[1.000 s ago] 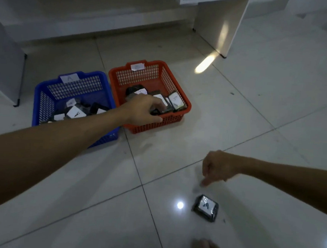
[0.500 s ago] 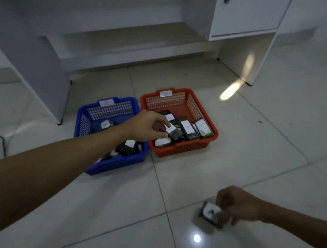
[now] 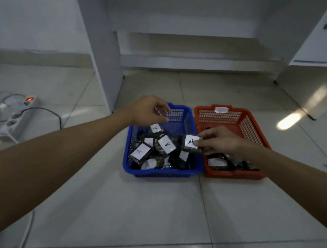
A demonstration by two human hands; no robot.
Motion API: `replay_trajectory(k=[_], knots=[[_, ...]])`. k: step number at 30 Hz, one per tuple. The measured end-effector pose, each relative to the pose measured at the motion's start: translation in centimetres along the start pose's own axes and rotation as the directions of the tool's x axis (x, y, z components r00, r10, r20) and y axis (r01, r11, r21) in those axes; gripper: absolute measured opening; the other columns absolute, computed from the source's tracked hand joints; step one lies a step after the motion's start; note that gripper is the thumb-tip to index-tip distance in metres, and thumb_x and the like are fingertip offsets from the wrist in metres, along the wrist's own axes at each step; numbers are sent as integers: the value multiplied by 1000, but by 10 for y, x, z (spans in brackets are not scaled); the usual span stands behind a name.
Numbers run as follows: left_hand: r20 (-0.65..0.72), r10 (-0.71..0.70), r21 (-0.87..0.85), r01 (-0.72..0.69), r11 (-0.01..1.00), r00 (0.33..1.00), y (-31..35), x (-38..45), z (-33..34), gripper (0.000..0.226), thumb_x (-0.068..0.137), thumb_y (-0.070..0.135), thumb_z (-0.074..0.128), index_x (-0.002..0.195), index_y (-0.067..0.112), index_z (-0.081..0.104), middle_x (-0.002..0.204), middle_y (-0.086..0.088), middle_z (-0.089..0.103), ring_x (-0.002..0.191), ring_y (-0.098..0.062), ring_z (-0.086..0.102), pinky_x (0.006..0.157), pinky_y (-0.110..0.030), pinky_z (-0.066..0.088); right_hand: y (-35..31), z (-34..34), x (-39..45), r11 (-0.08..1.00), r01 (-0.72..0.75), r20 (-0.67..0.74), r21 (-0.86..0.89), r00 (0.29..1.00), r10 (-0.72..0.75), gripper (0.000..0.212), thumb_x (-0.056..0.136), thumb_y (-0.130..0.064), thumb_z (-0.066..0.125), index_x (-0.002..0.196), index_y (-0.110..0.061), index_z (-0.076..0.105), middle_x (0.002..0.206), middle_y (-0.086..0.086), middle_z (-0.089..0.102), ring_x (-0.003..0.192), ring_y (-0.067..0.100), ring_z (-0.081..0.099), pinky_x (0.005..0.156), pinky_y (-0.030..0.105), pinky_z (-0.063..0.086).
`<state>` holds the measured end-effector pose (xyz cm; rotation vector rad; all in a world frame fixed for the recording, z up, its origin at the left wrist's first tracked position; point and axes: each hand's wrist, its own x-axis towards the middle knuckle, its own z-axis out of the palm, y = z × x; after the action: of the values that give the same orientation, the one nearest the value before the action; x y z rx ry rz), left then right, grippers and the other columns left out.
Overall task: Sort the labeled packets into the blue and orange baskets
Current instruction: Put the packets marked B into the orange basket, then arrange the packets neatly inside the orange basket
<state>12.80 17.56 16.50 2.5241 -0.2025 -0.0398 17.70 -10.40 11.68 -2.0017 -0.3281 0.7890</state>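
Observation:
The blue basket [image 3: 192, 174] sits on the floor and holds several dark packets with white "A" labels [image 3: 166, 144]. Right beside it is the orange basket [image 3: 232, 173] with a few dark packets in it. My right hand [image 3: 222, 143] pinches a dark packet with an "A" label [image 3: 190, 142] over the right rim of the blue basket. Above that basket's far left corner hovers my left hand [image 3: 150, 111], fingers loosely curled and holding nothing. Each basket carries a white tag on its far wall; the blue one's is partly hidden by my left fingers.
A power strip [image 3: 18, 113] with a lit red switch and cables lies on the floor at the left. A white desk panel [image 3: 103, 61] stands just behind the baskets, and a white cabinet [image 3: 318, 57] at the right. Glossy tile floor lies in front.
My right hand picked the packet up off the floor and carried it over to the blue basket. My left hand moved from the orange basket to above the blue one.

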Motion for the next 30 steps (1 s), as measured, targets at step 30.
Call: replay_trajectory(k=[30], knots=[[-96,-253,152,265,952,963,-18,43,-76,31,86,24,77,116,21,70,102,5,74,90,-9,70,92,-31,55,-116,-54,184,814,398,416,-422,883,-216,22,92,-27,74,107,-12,75,103,4,78,84,16,75,70,28,59]])
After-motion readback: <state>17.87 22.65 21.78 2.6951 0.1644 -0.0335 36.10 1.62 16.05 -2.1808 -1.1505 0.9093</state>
